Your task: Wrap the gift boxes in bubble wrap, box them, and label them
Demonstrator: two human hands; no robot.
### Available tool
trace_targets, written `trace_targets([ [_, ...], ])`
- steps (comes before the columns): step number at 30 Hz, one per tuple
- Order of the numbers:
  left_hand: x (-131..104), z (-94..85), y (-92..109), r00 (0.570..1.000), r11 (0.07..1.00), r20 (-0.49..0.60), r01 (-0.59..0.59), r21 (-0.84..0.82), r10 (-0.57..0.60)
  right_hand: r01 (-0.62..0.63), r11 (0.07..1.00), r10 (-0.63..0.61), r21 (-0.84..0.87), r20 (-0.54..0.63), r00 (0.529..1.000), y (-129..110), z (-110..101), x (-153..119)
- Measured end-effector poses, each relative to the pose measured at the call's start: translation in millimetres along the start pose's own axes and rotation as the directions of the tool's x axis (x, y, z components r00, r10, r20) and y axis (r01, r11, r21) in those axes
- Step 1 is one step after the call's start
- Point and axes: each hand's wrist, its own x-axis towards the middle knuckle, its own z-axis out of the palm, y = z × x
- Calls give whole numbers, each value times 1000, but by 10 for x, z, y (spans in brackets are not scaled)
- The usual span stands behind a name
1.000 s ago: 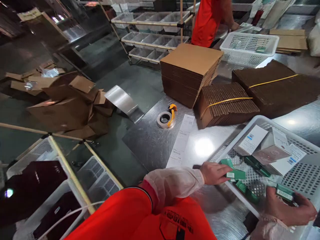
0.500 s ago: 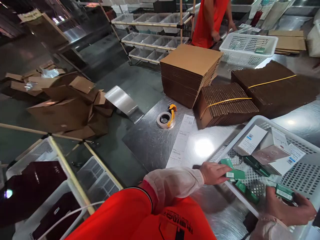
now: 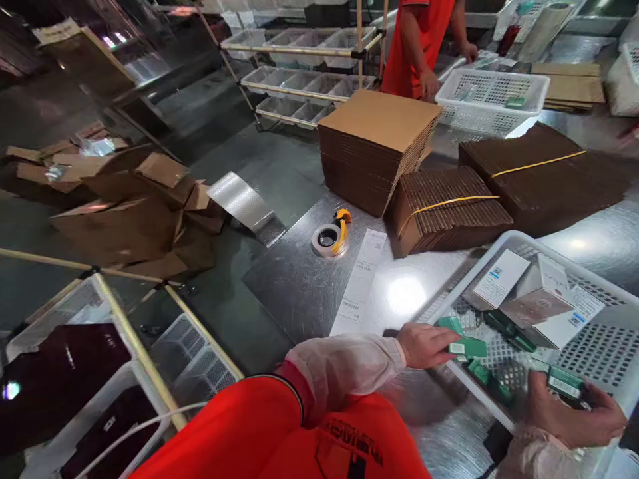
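My left hand [image 3: 424,344] reaches over the near left rim of a white perforated basket [image 3: 594,263], its fingers closed on a small green box [image 3: 468,348]. Inside the basket's near right part, my right hand [image 3: 574,412] grips another small green box [image 3: 565,381] between thumb and fingers, its pale label facing up. More green boxes [image 3: 489,381] lie between the two hands on the basket floor. Behind them sit a white box [image 3: 500,278] with a blue mark and other white and pinkish boxes [image 3: 542,296].
A tape dispenser [image 3: 329,238] and a strip of printed labels [image 3: 358,283] lie on the metal table [image 3: 279,286]. Cardboard stacks [image 3: 379,123] and strapped bundles [image 3: 454,206] stand behind. A co-worker [image 3: 417,50] is beside another white basket [image 3: 492,100]. Bins [image 3: 120,406] stand left.
Both hands keep their hold on the green boxes with hardly any movement. The view has shifted very slightly. The co-worker's arms have moved a little.
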Motion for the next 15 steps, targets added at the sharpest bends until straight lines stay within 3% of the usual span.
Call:
trace_targets([
  [6, -1, 4, -4, 1000, 1000, -1, -8, 19, 9, -33, 999, 33, -12, 15, 999, -48, -29, 1],
  [15, 4, 13, 0, 1000, 1000, -3, 3, 15, -3, -44, 999, 42, 8, 144, 989, -119, -122, -39],
])
